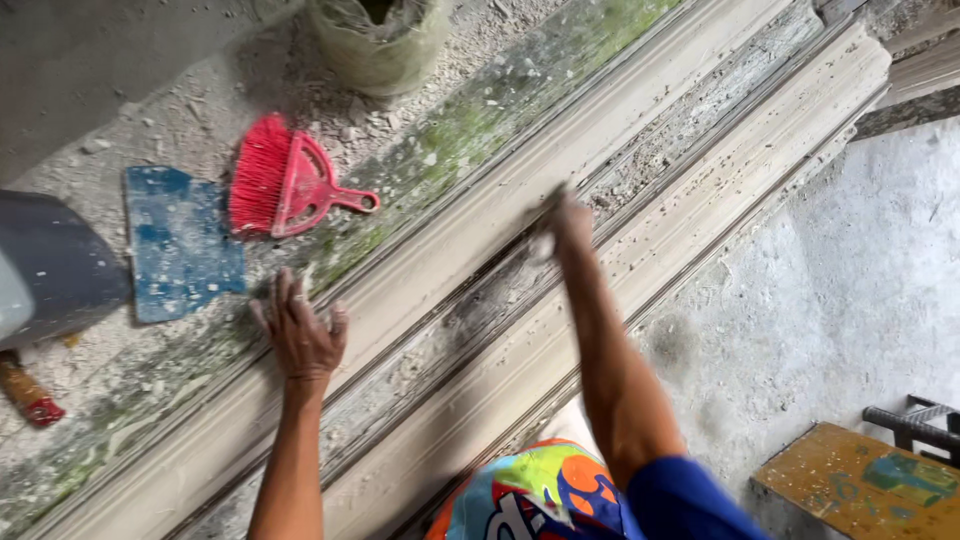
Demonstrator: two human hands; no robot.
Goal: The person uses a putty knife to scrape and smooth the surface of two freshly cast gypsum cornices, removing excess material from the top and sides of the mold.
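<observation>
From the head view, the left hand (pixel 300 335) is lying flat with its fingers spread on the outer rail of a long pale window frame (pixel 480 225) that is running diagonally across the scene, grasping nothing. The right hand (pixel 565 222) is reaching further up along the frame's middle channel (pixel 640 165), and it is blurring badly; it is looking closed around something small and pale, but what that is cannot be made out, and whether the fingers are truly clenching is hard to tell. Grit and chips are littering the channel and the ledge (pixel 440 140), which is showing green staining.

Beside the left hand, a blue dustpan (pixel 180 245) is lying on the ledge, and a red hand brush (pixel 285 180) is resting just next to it. A dark grey object (pixel 50 265) is being cut off by the left edge, with a red-tipped handle (pixel 28 395) peeking out under it. A sack (pixel 380 40) is being cropped at the top. A yellow board (pixel 860 480) is sitting at the lower right, partly out of frame.
</observation>
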